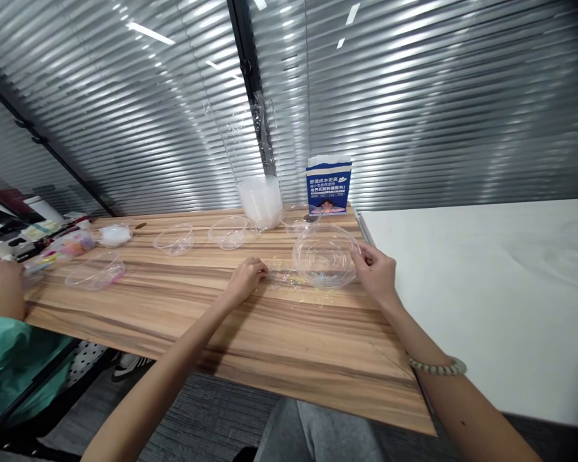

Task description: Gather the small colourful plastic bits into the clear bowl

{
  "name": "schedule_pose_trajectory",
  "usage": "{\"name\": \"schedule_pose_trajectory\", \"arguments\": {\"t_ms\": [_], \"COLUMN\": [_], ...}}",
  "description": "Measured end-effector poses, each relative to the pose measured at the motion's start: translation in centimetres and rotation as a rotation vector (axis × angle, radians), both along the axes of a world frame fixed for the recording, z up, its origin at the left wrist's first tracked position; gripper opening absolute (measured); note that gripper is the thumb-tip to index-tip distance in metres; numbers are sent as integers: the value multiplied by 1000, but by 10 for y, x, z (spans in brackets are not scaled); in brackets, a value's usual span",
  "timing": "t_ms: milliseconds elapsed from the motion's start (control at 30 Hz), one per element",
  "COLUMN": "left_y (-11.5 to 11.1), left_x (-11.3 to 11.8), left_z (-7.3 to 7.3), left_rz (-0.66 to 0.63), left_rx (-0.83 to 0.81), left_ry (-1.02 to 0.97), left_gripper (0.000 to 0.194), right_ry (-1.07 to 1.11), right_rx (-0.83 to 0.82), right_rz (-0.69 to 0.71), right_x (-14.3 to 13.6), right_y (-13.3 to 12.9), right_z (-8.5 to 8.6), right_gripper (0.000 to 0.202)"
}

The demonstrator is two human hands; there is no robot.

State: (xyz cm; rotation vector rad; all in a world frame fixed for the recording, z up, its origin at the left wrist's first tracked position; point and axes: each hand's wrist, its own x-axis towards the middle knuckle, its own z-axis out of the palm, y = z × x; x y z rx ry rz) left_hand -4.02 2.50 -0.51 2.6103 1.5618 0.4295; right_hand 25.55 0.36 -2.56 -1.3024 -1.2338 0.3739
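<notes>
My right hand (376, 271) pinches the rim of a clear plastic bowl (325, 256), which is tilted so that its round opening or base shows. Close to the bowl's left side, my left hand (245, 280) has its fingers pressed together at the end of a small heap of shiny, colourful bits (289, 277) on the wooden table. Whether those fingers grip some of the bits is too small to make out. Behind the held bowl stands another clear bowl (298, 217).
A stack of clear bowls (261, 202) and a blue paper bag (328, 186) stand at the back of the wooden table (279, 356). Further clear bowls (174, 240) sit leftward. Another person's hand (4, 279) is at far left. A white table (462, 308) adjoins on the right.
</notes>
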Motion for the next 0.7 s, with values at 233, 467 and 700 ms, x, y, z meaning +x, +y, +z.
{"name": "schedule_pose_trajectory", "arguments": {"t_ms": [233, 467, 700], "left_y": [8, -20, -25], "left_x": [-5, 45, 85], "left_z": [4, 39, 54], "left_rz": [-90, -112, -363], "left_rx": [-38, 144, 308], "left_ry": [205, -93, -100], "left_gripper": [12, 17, 19], "right_ry": [-20, -30, -15], "right_rx": [9, 22, 21], "right_rz": [-4, -6, 12], "right_x": [-1, -1, -2], "right_y": [-2, -3, -5], "right_z": [3, 6, 5], "right_gripper": [40, 41, 40]}}
